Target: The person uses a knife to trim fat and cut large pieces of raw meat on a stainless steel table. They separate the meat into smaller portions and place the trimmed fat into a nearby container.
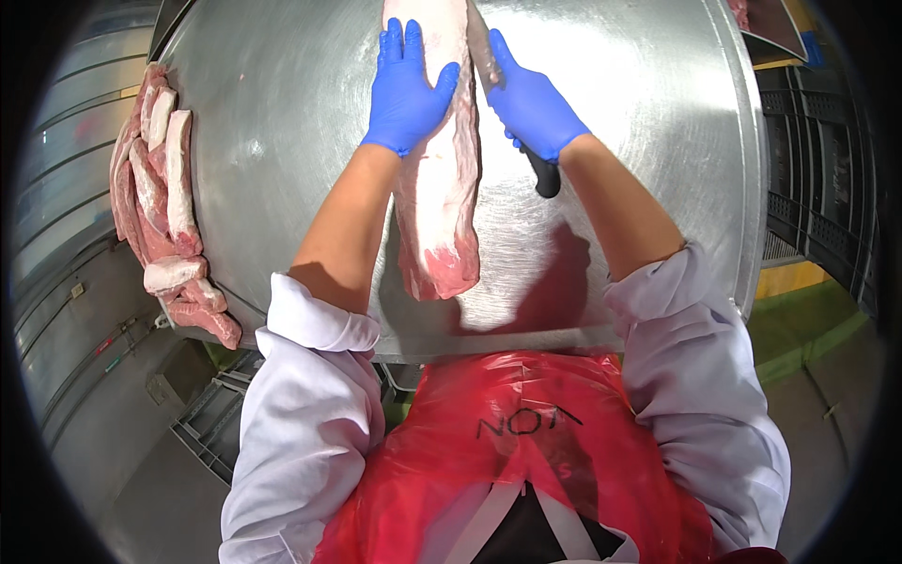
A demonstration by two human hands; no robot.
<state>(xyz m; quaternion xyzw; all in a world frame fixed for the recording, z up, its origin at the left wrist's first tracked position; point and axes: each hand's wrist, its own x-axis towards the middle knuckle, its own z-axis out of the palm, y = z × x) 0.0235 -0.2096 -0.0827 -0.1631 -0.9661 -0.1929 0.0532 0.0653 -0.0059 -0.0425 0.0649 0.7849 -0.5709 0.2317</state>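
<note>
A long slab of pork loin (434, 202) with a pale fat layer lies lengthwise on the metal table, its pinkish end toward me. My left hand (406, 92), in a blue glove, rests flat on top of the meat with the fingers stretched out. In my right hand (531, 105), also gloved in blue, is a knife (545, 177); its black handle shows below my palm. The blade runs along the right edge of the loin, pointing away from me, and my index finger is stretched along it. The far end of the meat passes out of view.
Several cut strips of pork (155, 193) are piled along the left edge of the steel table (639, 216). At the far right stands a metal tray (775, 28) with some meat in it. Black plastic crates (822, 179) are beyond the table's right edge.
</note>
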